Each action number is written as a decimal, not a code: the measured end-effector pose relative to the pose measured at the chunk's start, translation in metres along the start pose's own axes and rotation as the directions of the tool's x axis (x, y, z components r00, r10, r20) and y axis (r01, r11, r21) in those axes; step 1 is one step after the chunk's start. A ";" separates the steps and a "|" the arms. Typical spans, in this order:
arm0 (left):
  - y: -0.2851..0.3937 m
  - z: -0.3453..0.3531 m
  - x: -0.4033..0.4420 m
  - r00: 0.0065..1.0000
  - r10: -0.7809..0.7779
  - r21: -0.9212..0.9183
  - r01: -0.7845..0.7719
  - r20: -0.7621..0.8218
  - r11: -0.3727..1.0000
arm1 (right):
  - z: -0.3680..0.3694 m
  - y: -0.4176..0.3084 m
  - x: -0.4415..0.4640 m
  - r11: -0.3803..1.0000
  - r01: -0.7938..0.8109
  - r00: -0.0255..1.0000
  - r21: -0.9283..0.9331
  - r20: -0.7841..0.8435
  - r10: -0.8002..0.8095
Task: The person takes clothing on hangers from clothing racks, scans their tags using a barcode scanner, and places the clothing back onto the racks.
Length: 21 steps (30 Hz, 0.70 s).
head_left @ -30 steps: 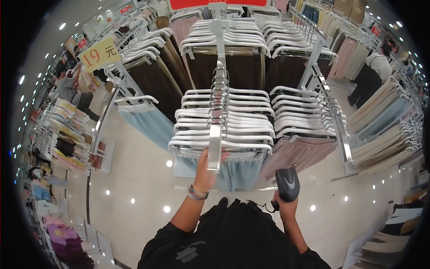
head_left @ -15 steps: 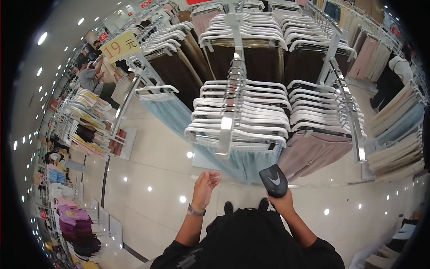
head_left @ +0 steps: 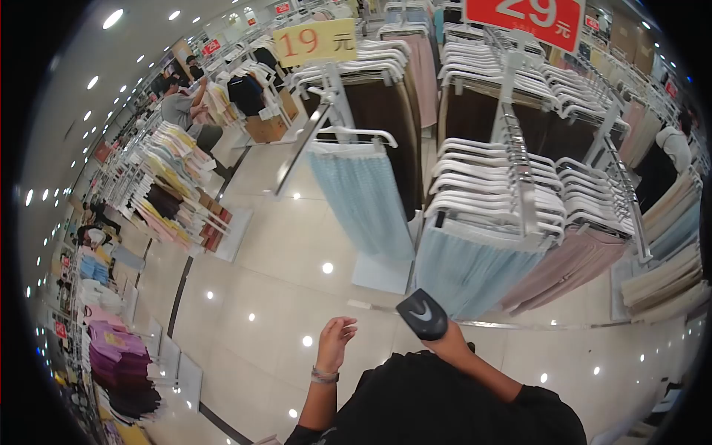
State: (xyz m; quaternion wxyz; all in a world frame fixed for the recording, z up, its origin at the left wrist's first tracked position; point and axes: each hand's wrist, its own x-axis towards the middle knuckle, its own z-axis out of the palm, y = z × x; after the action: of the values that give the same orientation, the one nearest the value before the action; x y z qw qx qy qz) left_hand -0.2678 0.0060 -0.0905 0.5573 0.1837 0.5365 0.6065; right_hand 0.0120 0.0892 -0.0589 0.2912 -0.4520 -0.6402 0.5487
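Observation:
My right hand (head_left: 449, 342) is closed around the grip of a black handheld barcode scanner (head_left: 423, 314) with a pale curved mark on top. The scanner is in front of the light blue pants (head_left: 475, 263), which hang on white hangers (head_left: 489, 200) from a chrome rail. My left hand (head_left: 335, 343) is held over the floor, fingers loosely bent and apart, with nothing in it. A single light blue pair (head_left: 357, 196) hangs on a separate rail farther left. Pink trousers (head_left: 575, 263) hang to the right of the nearest blue ones.
Dark trousers (head_left: 378, 107) hang farther back. A yellow price sign (head_left: 315, 42) and a red one (head_left: 525, 20) stand above the racks. A person in a grey top (head_left: 178, 111) is among clothes at the left; another (head_left: 664, 159) is at the right.
My view has turned left, so the racks sit farther right and more of the left aisle shows. The scanner, still in my right hand, now points more to the left.

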 end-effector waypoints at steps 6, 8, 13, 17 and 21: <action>0.009 -0.106 -0.031 0.972 0.028 -0.050 -0.040 -0.232 0.998 | 0.061 -0.058 0.016 0.995 0.063 0.986 -0.075 0.161 -0.050; 0.007 -0.125 -0.033 0.966 0.031 -0.078 -0.053 -0.258 0.996 | 0.071 -0.062 0.019 0.994 0.039 0.984 -0.105 0.176 -0.020; -0.001 -0.134 -0.023 0.960 0.021 -0.172 -0.071 -0.280 0.983 | 0.080 -0.049 0.035 0.996 0.060 0.978 -0.071 0.205 -0.044; 0.008 -0.125 -0.006 0.962 -0.012 -0.181 -0.039 -0.272 0.983 | 0.091 -0.046 0.064 0.996 0.019 0.978 -0.081 0.208 -0.002; 0.026 -0.128 0.019 0.944 -0.033 -0.112 -0.005 -0.329 0.994 | 0.103 -0.037 0.105 0.998 -0.004 0.956 -0.065 0.292 0.023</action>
State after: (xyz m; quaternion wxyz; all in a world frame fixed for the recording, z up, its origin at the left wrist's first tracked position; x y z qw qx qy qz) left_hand -0.3914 -0.0297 -0.1214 0.4732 0.0444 0.5890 0.6536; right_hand -0.1312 0.1386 -0.0596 0.1750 -0.3794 -0.6902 0.5908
